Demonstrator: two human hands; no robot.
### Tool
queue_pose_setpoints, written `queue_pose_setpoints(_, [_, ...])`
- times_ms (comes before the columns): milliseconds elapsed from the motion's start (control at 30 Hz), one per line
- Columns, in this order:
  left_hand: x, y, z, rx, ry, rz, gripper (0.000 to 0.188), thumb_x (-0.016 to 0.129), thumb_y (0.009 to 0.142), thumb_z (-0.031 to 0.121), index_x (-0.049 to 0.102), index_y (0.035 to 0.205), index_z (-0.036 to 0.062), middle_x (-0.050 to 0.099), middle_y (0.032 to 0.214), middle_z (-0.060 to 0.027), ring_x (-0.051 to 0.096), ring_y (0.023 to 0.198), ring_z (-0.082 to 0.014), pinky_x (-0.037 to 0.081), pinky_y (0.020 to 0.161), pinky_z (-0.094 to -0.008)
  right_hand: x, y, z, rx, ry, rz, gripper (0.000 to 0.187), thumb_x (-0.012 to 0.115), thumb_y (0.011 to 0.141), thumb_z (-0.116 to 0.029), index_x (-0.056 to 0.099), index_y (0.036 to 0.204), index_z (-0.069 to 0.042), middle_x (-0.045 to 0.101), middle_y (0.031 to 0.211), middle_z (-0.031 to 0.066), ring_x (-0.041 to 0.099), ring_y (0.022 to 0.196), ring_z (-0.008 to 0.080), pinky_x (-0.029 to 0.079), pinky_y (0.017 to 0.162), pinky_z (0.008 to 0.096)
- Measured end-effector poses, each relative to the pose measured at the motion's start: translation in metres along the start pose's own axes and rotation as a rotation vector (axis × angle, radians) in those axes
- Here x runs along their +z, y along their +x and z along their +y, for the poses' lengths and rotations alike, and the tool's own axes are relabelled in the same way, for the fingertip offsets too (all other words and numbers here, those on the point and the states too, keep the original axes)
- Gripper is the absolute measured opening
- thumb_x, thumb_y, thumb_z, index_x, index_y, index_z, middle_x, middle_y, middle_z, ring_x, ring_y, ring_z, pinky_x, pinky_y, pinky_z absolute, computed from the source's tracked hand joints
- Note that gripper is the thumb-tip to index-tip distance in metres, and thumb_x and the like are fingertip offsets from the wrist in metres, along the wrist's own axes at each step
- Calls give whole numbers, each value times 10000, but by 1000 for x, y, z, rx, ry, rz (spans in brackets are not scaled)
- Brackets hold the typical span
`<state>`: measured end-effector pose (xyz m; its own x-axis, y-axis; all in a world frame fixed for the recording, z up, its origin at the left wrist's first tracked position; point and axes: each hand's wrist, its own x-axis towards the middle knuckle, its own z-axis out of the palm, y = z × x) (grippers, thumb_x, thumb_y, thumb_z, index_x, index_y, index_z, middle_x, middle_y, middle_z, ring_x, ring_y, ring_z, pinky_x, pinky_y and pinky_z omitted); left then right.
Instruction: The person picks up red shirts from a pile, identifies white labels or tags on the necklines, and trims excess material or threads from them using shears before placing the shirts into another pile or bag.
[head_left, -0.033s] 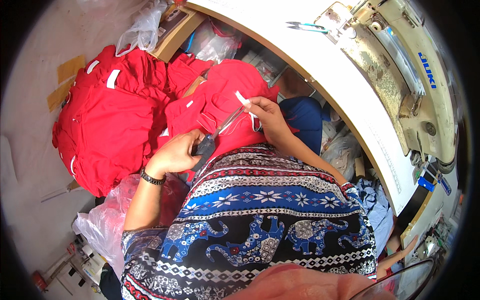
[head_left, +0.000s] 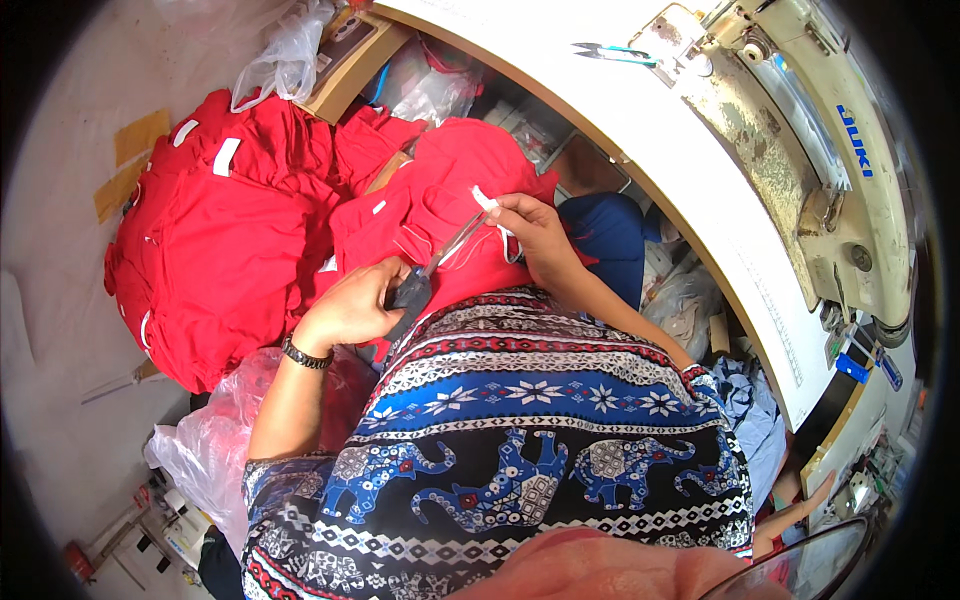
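Observation:
Dark-handled scissors (head_left: 409, 291) are gripped in my left hand (head_left: 350, 305), which wears a dark bracelet. The blades point up and right, with their tips close to the fingertips of my right hand (head_left: 535, 232). Those fingers are pinched on a small white fabric strip (head_left: 484, 199), its free end sticking out up and left. Beneath both hands a red garment (head_left: 450, 170) lies over my lap, with thin white strings on it. Whether the blade tips touch the strip I cannot make out.
At left is a large heap of red garments (head_left: 230, 260) with white tags. A clear plastic bag (head_left: 200, 445) sits below it. On my right curves a white table edge (head_left: 690, 200) carrying a sewing machine (head_left: 860, 190) and thread snips (head_left: 615, 53). A cardboard box (head_left: 355, 65) stands beyond.
The white strip's free end has shifted very slightly. Both hands and the scissors stay in almost the same place.

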<state>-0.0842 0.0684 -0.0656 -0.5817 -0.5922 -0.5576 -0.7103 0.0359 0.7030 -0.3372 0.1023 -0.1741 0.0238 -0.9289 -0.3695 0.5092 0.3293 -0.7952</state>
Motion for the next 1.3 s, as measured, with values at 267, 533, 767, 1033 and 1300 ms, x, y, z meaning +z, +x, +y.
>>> queue_pose_setpoints(267, [4,14,12,-18,103,-14,340,686,759,128,537,1028,-15,636,860,-189,634,833,-285,478,724,-368,-2,-1,4,14,-126,-91,126,623,879,-181,670,894,-65,596,750,-45,494,603,23,372,468,192])
queue_pose_setpoints(533, [10,9,-1,87,105,7,296,638,764,68,525,1026,-12,629,878,-228,629,870,-385,476,737,-413,1,-3,0,11,-218,-97,134,610,883,-177,664,874,-55,563,678,-41,476,530,33,384,454,206])
queue_pose_setpoints(767, [17,12,-19,70,-723,59,243,623,863,-7,507,1076,-12,677,965,-114,653,896,-150,529,787,-279,7,-2,-3,-36,-230,23,184,563,913,-153,664,990,-21,621,802,-13,541,636,59,443,528,233])
queue_pose_setpoints(1033, [-53,96,70,374,163,558,207,636,865,92,577,1038,-5,667,898,-94,660,856,-169,507,750,-305,-41,1,13,-205,-878,-271,339,509,783,-10,596,1111,-5,592,1077,174,572,991,323,458,888,382])
queue_pose_setpoints(1300, [-96,278,167,408,722,658,309,643,845,265,619,1023,13,672,930,-220,631,942,-389,487,826,-457,-50,-2,11,-163,-907,-136,649,533,777,6,388,1404,-70,418,1394,230,437,1283,375,389,1048,408])
